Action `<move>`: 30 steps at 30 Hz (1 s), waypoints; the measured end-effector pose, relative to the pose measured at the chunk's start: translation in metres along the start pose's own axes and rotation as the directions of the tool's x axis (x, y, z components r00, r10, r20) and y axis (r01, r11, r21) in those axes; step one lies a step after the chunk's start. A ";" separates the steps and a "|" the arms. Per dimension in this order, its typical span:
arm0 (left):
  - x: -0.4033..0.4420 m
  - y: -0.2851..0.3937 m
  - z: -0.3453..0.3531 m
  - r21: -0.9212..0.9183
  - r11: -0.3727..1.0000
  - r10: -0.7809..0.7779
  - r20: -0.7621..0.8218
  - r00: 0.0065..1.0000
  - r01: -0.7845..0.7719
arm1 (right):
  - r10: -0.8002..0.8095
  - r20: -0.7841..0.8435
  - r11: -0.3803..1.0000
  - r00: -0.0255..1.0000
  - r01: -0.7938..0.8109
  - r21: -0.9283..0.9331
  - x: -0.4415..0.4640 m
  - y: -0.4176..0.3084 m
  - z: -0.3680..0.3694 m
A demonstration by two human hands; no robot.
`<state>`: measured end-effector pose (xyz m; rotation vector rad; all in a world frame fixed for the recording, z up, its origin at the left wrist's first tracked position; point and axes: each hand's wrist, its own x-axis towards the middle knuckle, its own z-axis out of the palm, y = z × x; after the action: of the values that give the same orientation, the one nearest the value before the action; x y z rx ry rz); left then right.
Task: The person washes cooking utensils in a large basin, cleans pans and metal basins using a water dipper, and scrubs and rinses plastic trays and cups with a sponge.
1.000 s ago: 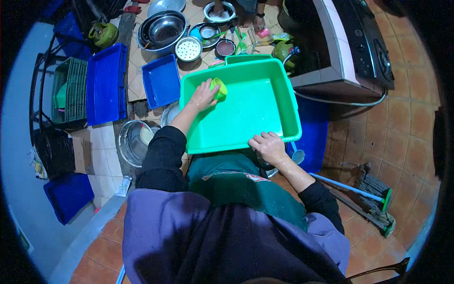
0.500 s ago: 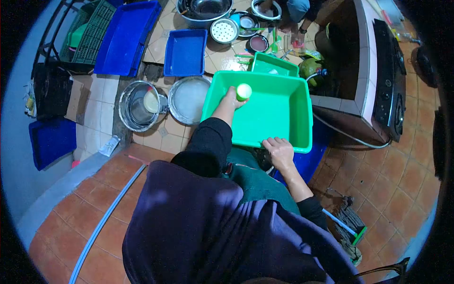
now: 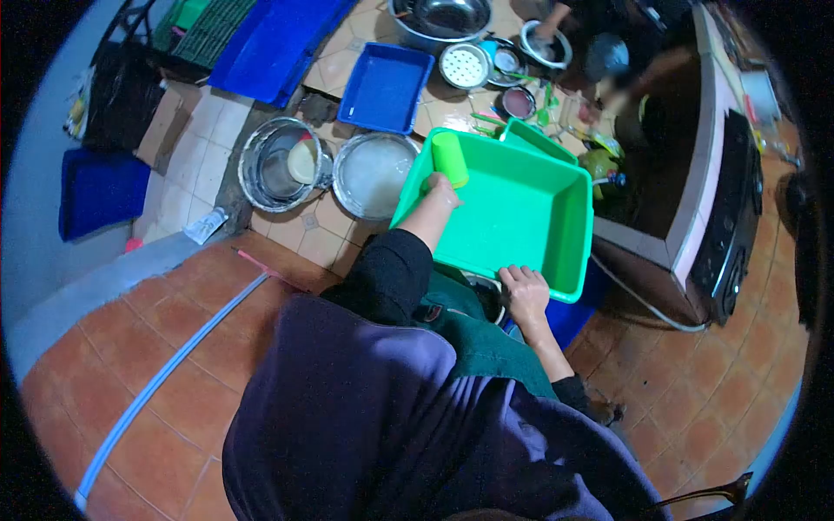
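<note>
My left hand [image 3: 444, 189] is closed around the lower end of a lime-green, cup-like cylinder [image 3: 450, 157], inside the left part of a green plastic tub [image 3: 578, 221]. The cylinder stands out against the tub's left wall, tilted; its opening cannot be made out. On the tub's near rim my right hand [image 3: 525, 291] is closed, fingers hooked over the edge and thumb out of sight. Nothing else shows on the tub's floor. Left of the tub stands a round metal basin [image 3: 376, 176] of cloudy liquid.
A metal pot [image 3: 250, 169] with a pale scoop stands farther left. Beyond are a blue tray [image 3: 388, 87], a perforated steamer insert [image 3: 464, 66] and several bowls. Another person's hand [image 3: 549, 28] reaches into a pot. A tiled counter [image 3: 647, 241] borders the right; a blue pole [image 3: 169, 369] lies left.
The view has shifted, so the scene sits farther right. The lime-green cylinder has turned from end-on to side-on in my left hand. My right hand keeps its place on the rim.
</note>
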<state>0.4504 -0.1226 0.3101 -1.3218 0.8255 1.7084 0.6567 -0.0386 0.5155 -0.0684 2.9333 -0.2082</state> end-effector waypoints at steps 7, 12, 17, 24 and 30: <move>-0.073 0.014 0.026 0.778 0.047 0.853 0.296 0.431 -0.627 | -0.083 -0.052 0.992 0.995 0.078 -0.096 0.022 0.001 -0.008; -0.094 0.081 0.016 0.657 -0.695 0.648 0.749 0.141 -0.293 | -0.135 -0.080 0.988 0.988 0.128 -0.091 0.032 0.001 -0.016; -0.049 0.098 -0.007 0.605 -0.750 0.524 0.789 0.320 -0.266 | -0.174 -0.120 0.979 0.977 0.159 -0.131 0.048 -0.006 -0.014; -0.073 0.088 -0.022 0.539 -0.745 0.432 0.839 0.331 -0.394 | -0.210 -0.119 0.976 0.970 0.201 -0.082 0.058 -0.010 -0.017; -0.035 0.091 -0.035 0.556 -0.696 0.388 0.824 0.414 -0.454 | -0.203 -0.053 0.979 0.978 0.200 -0.049 0.059 -0.017 -0.020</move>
<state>0.3896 -0.2016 0.3378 0.8121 2.5465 0.7009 0.5958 -0.0564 0.5256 -0.3735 2.9867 -0.1788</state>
